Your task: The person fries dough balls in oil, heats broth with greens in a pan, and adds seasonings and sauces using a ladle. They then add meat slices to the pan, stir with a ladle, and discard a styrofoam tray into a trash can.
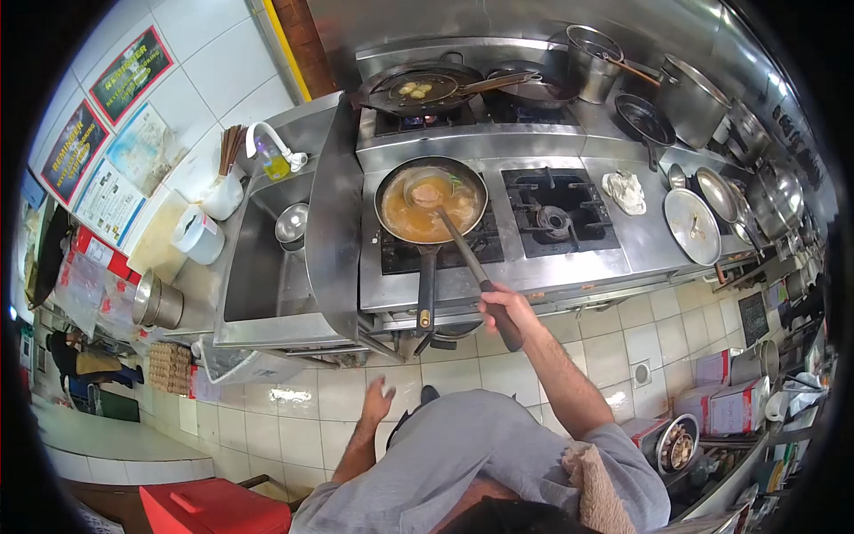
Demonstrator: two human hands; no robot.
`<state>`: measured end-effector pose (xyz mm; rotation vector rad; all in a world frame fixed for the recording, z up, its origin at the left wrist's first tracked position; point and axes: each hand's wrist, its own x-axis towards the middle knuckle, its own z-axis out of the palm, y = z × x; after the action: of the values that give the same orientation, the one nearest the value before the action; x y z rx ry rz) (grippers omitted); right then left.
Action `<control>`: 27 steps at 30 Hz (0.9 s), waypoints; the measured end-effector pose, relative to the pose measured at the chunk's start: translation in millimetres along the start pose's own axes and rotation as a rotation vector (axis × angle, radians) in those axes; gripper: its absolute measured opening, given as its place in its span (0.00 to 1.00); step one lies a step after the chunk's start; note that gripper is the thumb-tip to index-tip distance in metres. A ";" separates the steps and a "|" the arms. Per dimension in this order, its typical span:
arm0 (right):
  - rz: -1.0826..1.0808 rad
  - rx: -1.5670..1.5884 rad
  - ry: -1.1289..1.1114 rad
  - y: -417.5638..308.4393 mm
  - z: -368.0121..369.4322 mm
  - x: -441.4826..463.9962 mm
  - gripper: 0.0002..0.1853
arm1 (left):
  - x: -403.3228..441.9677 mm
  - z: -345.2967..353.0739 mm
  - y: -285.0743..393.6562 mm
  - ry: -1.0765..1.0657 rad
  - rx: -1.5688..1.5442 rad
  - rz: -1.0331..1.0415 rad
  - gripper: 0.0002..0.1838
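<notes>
My right hand [509,311] is wrapped round the dark handle of a ladle [464,251], which slants down into a frying pan [384,222]. Brownish broth [454,218] fills much of this pan, and a pinkish-brown lump [428,195] lies in the ladle's bowl at the liquid's surface. The pan sits on a front burner, its black handle [427,289] pointing toward me. Low beside my body hangs my left hand [379,400], its fingers slightly bent and apart, touching nothing that I can see.
A sink [267,298] with a metal bowl [292,224] adjoins the stove on the left. Behind, a wide pan [374,93] holds yellowish pieces above a flame. Right of the front burner [556,218] lie a crumpled cloth [624,192] and a plate [680,240]. Far left, another person [93,363] stands.
</notes>
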<state>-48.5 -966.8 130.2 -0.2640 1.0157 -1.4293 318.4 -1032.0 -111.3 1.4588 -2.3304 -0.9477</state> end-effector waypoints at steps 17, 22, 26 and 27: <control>-0.008 -0.067 -0.041 -5.5 -12.2 3.8 0.13 | -28.3 85.1 -69.2 -0.179 -0.139 -0.391 0.26; -0.029 -0.050 -0.060 4.0 -14.4 11.0 0.18 | -31.8 66.8 -27.2 -0.133 -0.217 -0.437 0.28; -0.054 -0.027 -0.029 6.8 -9.0 3.2 0.23 | -50.3 66.8 -53.8 -0.218 -0.115 -0.463 0.28; -0.061 -0.005 -0.006 6.2 -6.2 1.1 0.25 | -54.8 64.5 -58.8 -0.266 -0.055 -0.444 0.29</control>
<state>-48.8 -964.0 121.8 -0.3046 1.0136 -1.4803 353.9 -975.9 -190.2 1.9806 -2.1623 -1.3802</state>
